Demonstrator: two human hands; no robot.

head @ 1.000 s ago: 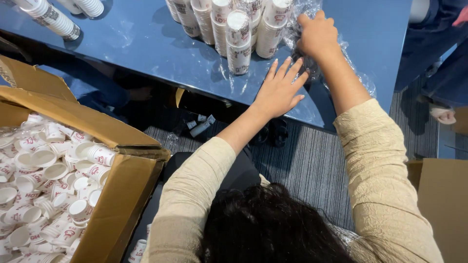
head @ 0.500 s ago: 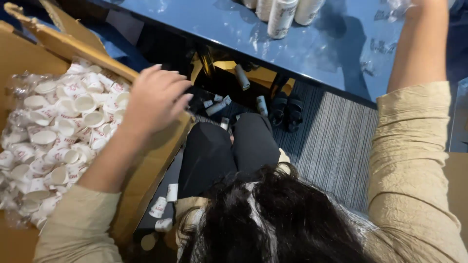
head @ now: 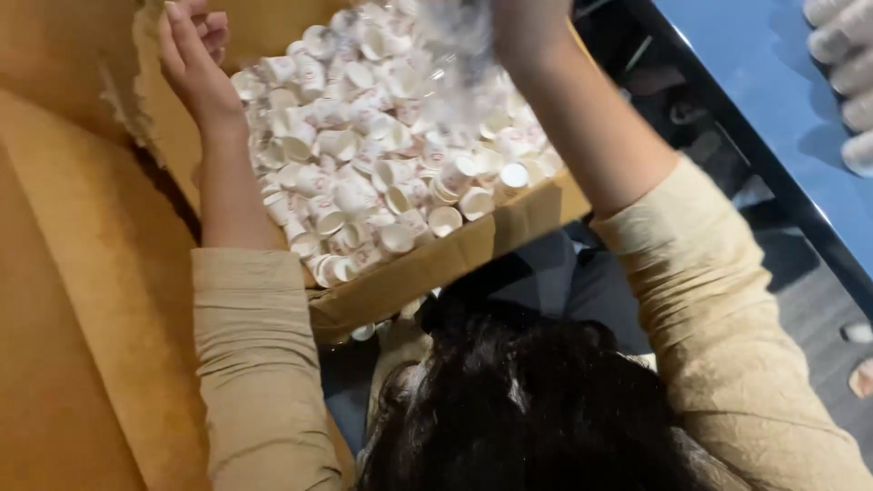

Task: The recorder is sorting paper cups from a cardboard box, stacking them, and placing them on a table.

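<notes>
Both hands now over one cardboard box (head: 455, 264) of countless paper cups (head: 382, 173), left hand (head: 193, 56) fingers loosely curled, right hand (head: 523, 27) unclear.

Right hand (head: 527, 27) off blue table (head: 773, 82) — now over brown cardboard box (head: 436, 264) of white paper cups (head: 364, 155); left hand (head: 193, 55) farther in.

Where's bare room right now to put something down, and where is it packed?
Free: the blue tabletop between its dark near edge and the cup stacks at right; also the cardboard flap beside the left hand. Crowded: the box is heaped with small paper cups, under the right hand.
</notes>
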